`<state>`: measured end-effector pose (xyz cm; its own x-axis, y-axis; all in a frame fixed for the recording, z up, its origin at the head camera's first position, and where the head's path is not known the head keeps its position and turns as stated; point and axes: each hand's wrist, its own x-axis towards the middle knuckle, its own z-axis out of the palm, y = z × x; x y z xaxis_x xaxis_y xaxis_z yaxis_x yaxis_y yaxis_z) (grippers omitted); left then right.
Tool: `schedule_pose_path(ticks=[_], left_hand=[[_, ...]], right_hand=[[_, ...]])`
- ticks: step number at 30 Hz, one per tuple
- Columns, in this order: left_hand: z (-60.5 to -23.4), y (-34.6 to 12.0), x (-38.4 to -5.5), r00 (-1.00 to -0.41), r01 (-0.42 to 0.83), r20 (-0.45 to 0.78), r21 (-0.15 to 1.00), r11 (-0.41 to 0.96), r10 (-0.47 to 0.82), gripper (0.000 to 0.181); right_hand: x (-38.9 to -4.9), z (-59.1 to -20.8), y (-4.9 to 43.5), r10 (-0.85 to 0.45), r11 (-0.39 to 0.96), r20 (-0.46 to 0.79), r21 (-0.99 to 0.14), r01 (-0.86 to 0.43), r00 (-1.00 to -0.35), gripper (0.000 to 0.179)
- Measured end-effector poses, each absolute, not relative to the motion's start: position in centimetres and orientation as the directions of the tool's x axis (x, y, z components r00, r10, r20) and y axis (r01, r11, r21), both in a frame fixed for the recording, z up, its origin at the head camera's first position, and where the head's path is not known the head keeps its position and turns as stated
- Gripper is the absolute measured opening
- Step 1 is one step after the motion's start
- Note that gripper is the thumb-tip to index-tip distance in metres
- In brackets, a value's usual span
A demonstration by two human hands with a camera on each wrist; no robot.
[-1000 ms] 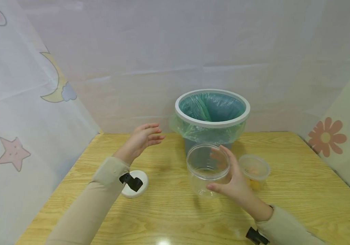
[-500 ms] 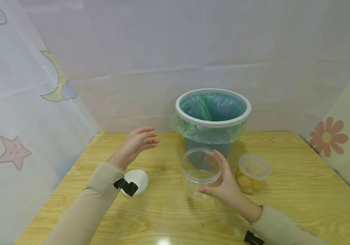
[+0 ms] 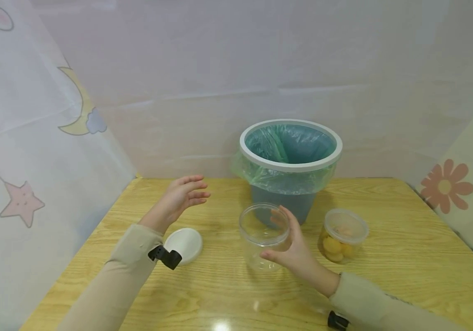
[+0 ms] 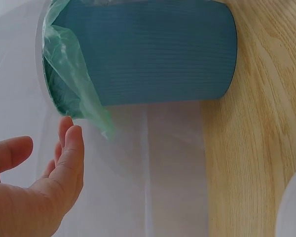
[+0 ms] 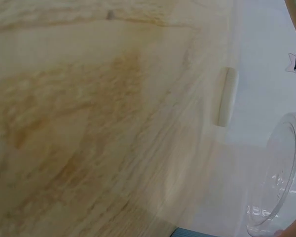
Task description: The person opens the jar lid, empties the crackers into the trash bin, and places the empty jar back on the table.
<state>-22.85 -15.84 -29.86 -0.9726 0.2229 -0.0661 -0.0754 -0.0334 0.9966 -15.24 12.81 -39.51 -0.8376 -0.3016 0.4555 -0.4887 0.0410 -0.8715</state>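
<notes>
My right hand holds a clear, empty plastic jar by its right side, thumb in front and fingers behind. The jar has no lid and its mouth faces up. Whether its base touches the table I cannot tell. In the right wrist view only part of the jar shows at the right edge. My left hand hovers with loosely extended fingers and holds nothing; the left wrist view shows the same hand apart from the bin. A round white lid lies on the table beneath the left wrist.
A blue-grey bin with a white rim and green plastic liner stands at the back of the wooden table. Right of the jar is a lidded clear tub with several round yellow-brown pieces inside. A printed cloth hangs behind.
My right hand has moved left and slightly toward me with the jar, away from the lidded tub. The left hand has drawn back a little to the lower left.
</notes>
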Motion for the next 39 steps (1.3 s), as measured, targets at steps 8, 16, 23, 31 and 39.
schedule_pose_path(ticks=[8, 16, 23, 31, 39], left_hand=[[-30.1, -16.3, -22.5, -0.972, -0.084, -0.079, 0.996, -0.012, 0.223, 0.048], [-30.4, -16.7, -22.2, -0.972, -0.089, -0.084, 0.996, -0.011, 0.218, 0.049], [-30.7, -16.9, -22.0, -0.972, -0.088, -0.084, 0.996, -0.008, 0.218, 0.049], [-30.8, -16.9, -21.8, -0.973, -0.084, -0.079, 0.996, -0.012, 0.219, 0.049], [-30.9, -17.0, -21.7, -0.972, -0.077, -0.074, 0.997, -0.007, 0.223, 0.049]], right_hand=[[-15.5, -40.4, 12.2, -0.312, 0.073, 0.444, -0.870, -0.487, -0.840, 0.115], [-15.6, -40.8, 11.6, -0.302, 0.071, 0.422, -0.884, -0.461, -0.855, 0.112], [-15.7, -40.7, 10.9, -0.304, 0.132, 0.315, -0.921, -0.367, -0.899, 0.112], [-16.2, -40.4, 10.0, -0.331, 0.139, 0.256, -0.939, -0.315, -0.908, 0.114], [-17.2, -40.5, 9.3, -0.365, 0.173, 0.195, -0.946, -0.272, -0.910, 0.112]])
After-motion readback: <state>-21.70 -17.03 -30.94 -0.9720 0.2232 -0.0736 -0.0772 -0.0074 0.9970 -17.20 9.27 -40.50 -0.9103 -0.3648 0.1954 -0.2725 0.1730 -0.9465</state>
